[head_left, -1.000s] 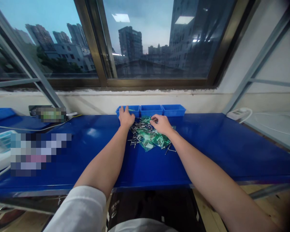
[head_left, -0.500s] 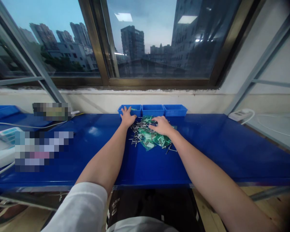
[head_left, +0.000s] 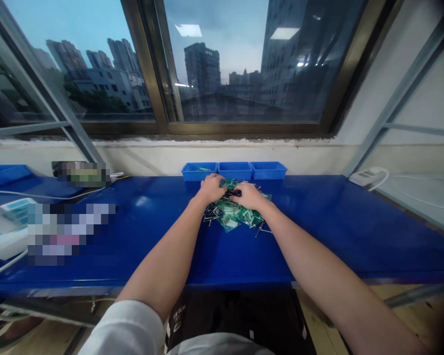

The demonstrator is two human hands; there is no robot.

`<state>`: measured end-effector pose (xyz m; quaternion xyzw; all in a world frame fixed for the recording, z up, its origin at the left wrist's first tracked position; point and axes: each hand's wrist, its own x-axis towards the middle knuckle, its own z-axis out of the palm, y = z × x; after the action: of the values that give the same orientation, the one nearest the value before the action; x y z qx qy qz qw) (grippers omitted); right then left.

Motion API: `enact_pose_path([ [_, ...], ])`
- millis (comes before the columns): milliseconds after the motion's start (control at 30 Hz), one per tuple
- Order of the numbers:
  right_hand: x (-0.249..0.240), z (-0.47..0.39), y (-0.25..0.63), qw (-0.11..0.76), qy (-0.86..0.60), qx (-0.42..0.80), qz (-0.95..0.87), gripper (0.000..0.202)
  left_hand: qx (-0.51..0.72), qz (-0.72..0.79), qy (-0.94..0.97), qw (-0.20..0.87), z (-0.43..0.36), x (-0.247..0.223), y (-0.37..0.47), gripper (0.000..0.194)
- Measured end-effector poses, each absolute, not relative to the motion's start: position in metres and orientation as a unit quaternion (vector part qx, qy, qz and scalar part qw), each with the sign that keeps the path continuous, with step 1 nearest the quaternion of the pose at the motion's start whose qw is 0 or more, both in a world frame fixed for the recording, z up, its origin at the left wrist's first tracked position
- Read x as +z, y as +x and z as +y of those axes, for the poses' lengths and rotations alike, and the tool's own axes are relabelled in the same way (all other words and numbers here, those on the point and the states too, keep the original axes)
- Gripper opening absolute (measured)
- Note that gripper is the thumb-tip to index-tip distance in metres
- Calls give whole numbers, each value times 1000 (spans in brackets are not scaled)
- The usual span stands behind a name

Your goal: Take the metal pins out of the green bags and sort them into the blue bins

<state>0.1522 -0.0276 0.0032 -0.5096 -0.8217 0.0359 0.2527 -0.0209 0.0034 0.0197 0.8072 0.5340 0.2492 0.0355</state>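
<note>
A loose heap of thin metal screw-like pieces [head_left: 211,213] and small green plastic bags [head_left: 232,215] lies on the blue table; pale pieces show through the bags. At the heap's back left, my left hand [head_left: 211,188] is bent down with curled fingers; what they grip is hidden. My right hand [head_left: 248,197] rests on the heap's right side, thumb and fingers curled toward each other around something dark that I cannot make out. Both hands are close together, with metal pieces between them. Just behind them stands a blue bin [head_left: 200,175] holding something green.
Two more blue bins, a middle bin [head_left: 235,172] and a right bin [head_left: 269,172], adjoin the first along the wall. A white device [head_left: 11,224] and a cable lie at left, near blurred items. A power strip [head_left: 368,176] sits at the right back edge.
My left hand was spread over the front of the left bin; it has moved right and down onto the heap, fingers now curled. My right hand remains on the heap, its fingers more closed.
</note>
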Motion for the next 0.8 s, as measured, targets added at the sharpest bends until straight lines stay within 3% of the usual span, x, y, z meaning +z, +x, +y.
enact_pose_path([
  [133, 10, -32, 155, 260, -556, 18, -789, 35, 213, 475, 853, 39, 1, 11, -14, 33],
  [267, 19, -39, 160, 170, -623, 32, -763, 53, 200, 423, 883, 27, -2, 6, -11, 31],
  [400, 23, -40, 164, 109, -615, 83, -777, 53, 202, 426, 881, 29, -1, 4, -10, 30],
  [567, 21, -40, 162, 200, -547, 82, -809, 40, 202, 424, 882, 38, 0, 5, -10, 31],
  [800, 18, -33, 164, 365, -559, 150, -729, 34, 229, 472, 849, 57, -3, 12, -12, 32],
])
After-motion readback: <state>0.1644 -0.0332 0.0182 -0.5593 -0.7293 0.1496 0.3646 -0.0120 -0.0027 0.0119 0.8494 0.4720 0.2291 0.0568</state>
